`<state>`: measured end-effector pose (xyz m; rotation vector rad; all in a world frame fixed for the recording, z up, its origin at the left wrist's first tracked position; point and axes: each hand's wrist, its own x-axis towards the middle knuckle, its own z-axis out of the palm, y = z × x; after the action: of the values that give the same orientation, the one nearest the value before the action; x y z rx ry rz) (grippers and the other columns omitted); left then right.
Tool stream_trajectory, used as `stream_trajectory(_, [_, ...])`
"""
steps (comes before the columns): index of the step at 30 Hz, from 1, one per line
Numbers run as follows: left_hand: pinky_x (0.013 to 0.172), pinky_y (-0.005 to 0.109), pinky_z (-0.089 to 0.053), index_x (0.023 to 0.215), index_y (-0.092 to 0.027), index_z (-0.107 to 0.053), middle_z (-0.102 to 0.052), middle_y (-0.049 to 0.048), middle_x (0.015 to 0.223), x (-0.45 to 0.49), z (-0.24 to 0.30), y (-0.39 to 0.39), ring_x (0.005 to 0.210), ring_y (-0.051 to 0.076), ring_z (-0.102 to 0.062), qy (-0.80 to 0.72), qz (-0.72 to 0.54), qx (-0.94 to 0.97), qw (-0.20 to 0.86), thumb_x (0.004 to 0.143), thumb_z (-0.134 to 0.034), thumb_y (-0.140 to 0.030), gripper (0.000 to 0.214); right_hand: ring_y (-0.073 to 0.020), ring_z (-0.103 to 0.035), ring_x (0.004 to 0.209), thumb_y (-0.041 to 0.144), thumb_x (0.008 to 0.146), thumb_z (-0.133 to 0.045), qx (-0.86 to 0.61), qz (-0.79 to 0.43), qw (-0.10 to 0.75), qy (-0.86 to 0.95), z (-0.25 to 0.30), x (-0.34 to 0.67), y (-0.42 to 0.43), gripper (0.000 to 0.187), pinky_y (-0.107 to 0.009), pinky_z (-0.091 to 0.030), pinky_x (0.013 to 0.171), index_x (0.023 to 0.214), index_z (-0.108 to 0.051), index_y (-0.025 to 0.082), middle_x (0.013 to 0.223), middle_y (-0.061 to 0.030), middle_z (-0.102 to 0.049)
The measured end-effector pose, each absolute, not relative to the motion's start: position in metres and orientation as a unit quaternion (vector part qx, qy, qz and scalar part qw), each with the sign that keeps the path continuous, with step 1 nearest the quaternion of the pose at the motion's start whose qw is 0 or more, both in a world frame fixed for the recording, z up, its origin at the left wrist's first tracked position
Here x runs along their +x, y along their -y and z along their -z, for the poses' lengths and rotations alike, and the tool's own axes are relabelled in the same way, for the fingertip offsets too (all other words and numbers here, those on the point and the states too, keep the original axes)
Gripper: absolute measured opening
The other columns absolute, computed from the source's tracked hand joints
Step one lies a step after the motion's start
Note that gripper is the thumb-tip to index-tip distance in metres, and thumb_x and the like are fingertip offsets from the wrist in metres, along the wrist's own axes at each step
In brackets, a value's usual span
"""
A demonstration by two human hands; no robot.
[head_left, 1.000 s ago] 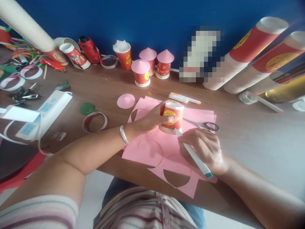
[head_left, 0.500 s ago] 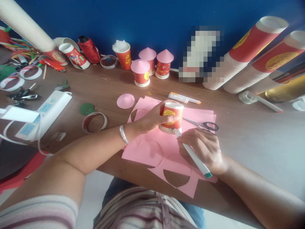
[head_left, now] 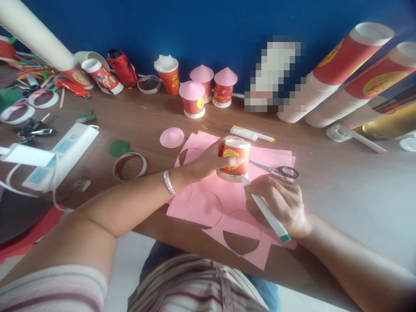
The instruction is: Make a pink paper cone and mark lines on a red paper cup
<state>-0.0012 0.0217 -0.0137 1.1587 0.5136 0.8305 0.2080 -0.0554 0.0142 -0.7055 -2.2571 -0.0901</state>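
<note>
An upside-down red paper cup (head_left: 235, 158) stands on pink paper sheets (head_left: 208, 203) with round holes cut out. My left hand (head_left: 208, 162) is wrapped around the cup's left side and holds it down. My right hand (head_left: 279, 203) grips a white marker with a teal end (head_left: 264, 208), its tip touching the paper at the cup's rim on the right. Grey-handled scissors (head_left: 279, 170) lie on the paper just behind my right hand.
A pink paper disc (head_left: 171, 137), a green disc (head_left: 118, 148) and a cut cup ring (head_left: 129, 166) lie left of the sheets. A power strip (head_left: 61, 154) sits further left. Three pink-capped cups (head_left: 193, 99), a glue stick (head_left: 250, 133) and long cup stacks (head_left: 344, 69) line the back.
The marker tip has crept slightly to the right along the cup's rim. The left hand and cup stay put.
</note>
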Motion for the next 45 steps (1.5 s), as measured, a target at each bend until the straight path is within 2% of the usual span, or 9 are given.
stream_trajectory(3, [0.072,0.027,-0.050,0.102,-0.020,-0.062,-0.063,0.0021,0.090,-0.001,0.016,-0.022,0.081,0.015,-0.060,-0.228,-0.379,0.525,0.727,0.083,-0.085,-0.041,0.037,-0.0154,-0.062,0.062,-0.003,0.085,-0.062,-0.278,0.035,0.381,0.881,-0.014,0.208,0.056,0.028,-0.028,-0.050,0.057,0.101,-0.059,0.020,0.076,-0.0008,-0.067])
stream_trajectory(8, [0.078,0.029,-0.053,0.114,-0.020,-0.062,-0.065,0.0053,0.101,-0.002,0.022,-0.024,0.090,0.017,-0.062,-0.257,-0.387,0.515,0.721,0.080,-0.087,-0.041,0.047,-0.0156,-0.060,0.061,-0.002,0.086,-0.062,-0.277,0.029,0.375,0.884,-0.015,0.208,0.057,0.025,-0.028,-0.049,0.056,0.098,-0.059,0.020,0.075,-0.0007,-0.065])
stream_trajectory(21, [0.073,0.026,-0.050,0.107,-0.020,-0.062,-0.062,0.0019,0.094,-0.001,0.020,-0.023,0.084,0.014,-0.059,-0.232,-0.383,0.513,0.733,0.082,-0.087,-0.041,0.041,-0.0147,-0.059,0.062,-0.001,0.087,-0.060,-0.274,0.013,0.371,0.887,-0.015,0.207,0.059,0.024,-0.026,-0.050,0.056,0.100,-0.059,0.020,0.076,-0.0004,-0.065])
stream_trajectory(37, [0.074,0.028,-0.052,0.118,-0.020,-0.061,-0.067,0.0062,0.103,-0.001,0.028,-0.025,0.088,0.016,-0.063,-0.247,-0.383,0.494,0.740,0.078,-0.090,-0.039,0.053,-0.0137,-0.061,0.065,-0.001,0.088,-0.062,-0.273,0.030,0.374,0.886,-0.006,0.205,0.058,0.024,-0.028,-0.053,0.059,0.102,-0.060,0.019,0.080,-0.0005,-0.066])
stream_trajectory(45, [0.076,0.029,-0.052,0.112,-0.021,-0.062,-0.066,0.0042,0.099,-0.001,0.022,-0.022,0.088,0.016,-0.061,-0.250,-0.385,0.507,0.730,0.081,-0.088,-0.039,0.044,-0.0145,-0.061,0.065,0.000,0.086,-0.061,-0.247,0.010,0.405,0.880,-0.007,0.206,0.060,0.025,-0.030,-0.057,0.061,0.102,-0.061,0.019,0.077,0.0008,-0.064])
